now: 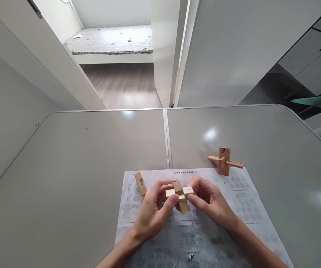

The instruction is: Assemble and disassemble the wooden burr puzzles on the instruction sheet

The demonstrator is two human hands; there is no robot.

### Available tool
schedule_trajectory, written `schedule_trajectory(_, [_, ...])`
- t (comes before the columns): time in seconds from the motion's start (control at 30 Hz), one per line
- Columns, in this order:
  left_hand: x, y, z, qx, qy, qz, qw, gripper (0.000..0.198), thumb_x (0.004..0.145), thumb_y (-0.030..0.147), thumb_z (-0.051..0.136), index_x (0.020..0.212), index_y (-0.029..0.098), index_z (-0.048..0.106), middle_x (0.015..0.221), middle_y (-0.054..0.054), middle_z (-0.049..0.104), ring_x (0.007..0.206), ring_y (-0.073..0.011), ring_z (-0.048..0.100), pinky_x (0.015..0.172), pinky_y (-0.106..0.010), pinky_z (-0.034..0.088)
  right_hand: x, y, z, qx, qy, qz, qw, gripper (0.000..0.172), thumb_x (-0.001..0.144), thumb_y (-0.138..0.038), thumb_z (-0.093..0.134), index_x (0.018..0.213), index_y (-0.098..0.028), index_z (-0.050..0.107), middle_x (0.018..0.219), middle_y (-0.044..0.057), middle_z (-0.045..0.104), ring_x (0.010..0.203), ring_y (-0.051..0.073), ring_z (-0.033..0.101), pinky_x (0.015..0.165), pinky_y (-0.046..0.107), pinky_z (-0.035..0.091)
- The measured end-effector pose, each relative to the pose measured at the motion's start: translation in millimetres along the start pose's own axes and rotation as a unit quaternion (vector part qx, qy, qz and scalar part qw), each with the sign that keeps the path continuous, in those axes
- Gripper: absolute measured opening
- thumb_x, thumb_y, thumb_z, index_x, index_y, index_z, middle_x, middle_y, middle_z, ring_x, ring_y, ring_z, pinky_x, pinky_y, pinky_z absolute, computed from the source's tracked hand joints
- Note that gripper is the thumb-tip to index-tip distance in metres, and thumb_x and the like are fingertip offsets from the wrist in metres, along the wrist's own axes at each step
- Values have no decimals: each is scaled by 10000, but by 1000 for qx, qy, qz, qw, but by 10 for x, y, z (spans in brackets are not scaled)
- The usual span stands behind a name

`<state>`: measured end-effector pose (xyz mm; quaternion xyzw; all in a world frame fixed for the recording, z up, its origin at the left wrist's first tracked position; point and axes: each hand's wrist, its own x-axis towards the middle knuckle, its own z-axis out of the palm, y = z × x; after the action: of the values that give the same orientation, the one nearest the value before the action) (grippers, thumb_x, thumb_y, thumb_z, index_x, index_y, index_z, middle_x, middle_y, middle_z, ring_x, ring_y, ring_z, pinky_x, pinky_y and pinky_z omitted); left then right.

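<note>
Between my two hands is a light wooden burr puzzle (pixel 184 206), its notched blocks interlocked in a cross and held above a printed sheet. My left hand (pixel 155 208) grips it from the left, thumb on the near side and fingers behind. From the right, my right hand (pixel 212 199) pinches the block that sticks out that way between thumb and fingers. Some of the fingertips are hidden behind the blocks. A loose notched wooden piece (pixel 140 183) lies on the sheet's upper left, just beyond my left hand.
The printed sheet (pixel 260 227) shows small puzzle diagrams and lies on a grey table (pixel 65 193) with a metal seam. An assembled three-piece wooden cross (pixel 224 169) marked with a 3 stands at its upper right corner. Past the table, a doorway shows a bed (pixel 107 41).
</note>
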<state>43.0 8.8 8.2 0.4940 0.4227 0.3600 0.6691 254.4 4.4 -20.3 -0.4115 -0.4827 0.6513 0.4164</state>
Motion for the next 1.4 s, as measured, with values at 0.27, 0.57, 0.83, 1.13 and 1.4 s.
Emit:
schedule_trajectory(0.27, [-7, 6, -25, 37, 1, 1, 999, 400, 1034, 561, 625, 1226, 211, 639, 1168, -121, 770, 963, -233, 744, 843, -355, 625, -10, -56, 7, 6, -18, 2, 1000, 366, 993, -532, 719, 850, -238, 553, 745, -29, 450, 666, 155, 412, 602, 279, 372])
schedule_trajectory(0.57, [-12, -48, -41, 48, -2, 1, 999, 378, 1035, 563, 623, 1205, 226, 616, 1224, -117, 735, 962, -212, 697, 895, -358, 573, -13, -73, 1, 6, -28, 10, 1000, 375, 1007, -557, 691, 867, -247, 532, 742, -32, 442, 663, 161, 415, 603, 286, 365])
schedule_trajectory(0.83, [-26, -16, -30, 17, -1, -17, 1000, 477, 1036, 675, 537, 1191, 225, 564, 1108, -81, 703, 962, -218, 670, 837, -333, 540, 7, -60, 35, -58, -24, -10, 998, 355, 1027, -538, 657, 860, -243, 551, 734, -24, 472, 654, 161, 429, 591, 296, 355])
schedule_trajectory(1.13, [7, -19, 6, 101, 27, -1, 995, 416, 1100, 567, 459, 1208, 211, 645, 843, -3, 636, 767, -172, 580, 743, -296, 457, -31, 18, 65, -92, -21, -31, 995, 290, 1017, -370, 677, 829, -247, 493, 770, -29, 467, 645, 149, 417, 570, 294, 345])
schedule_trajectory(1.4, [23, -23, 48, 98, 33, 0, 995, 332, 1113, 464, 478, 1194, 195, 654, 955, -47, 739, 799, -175, 675, 744, -294, 502, -35, 43, 109, -157, -7, -67, 985, 241, 941, -263, 729, 816, -247, 524, 746, -36, 492, 598, 132, 429, 537, 279, 332])
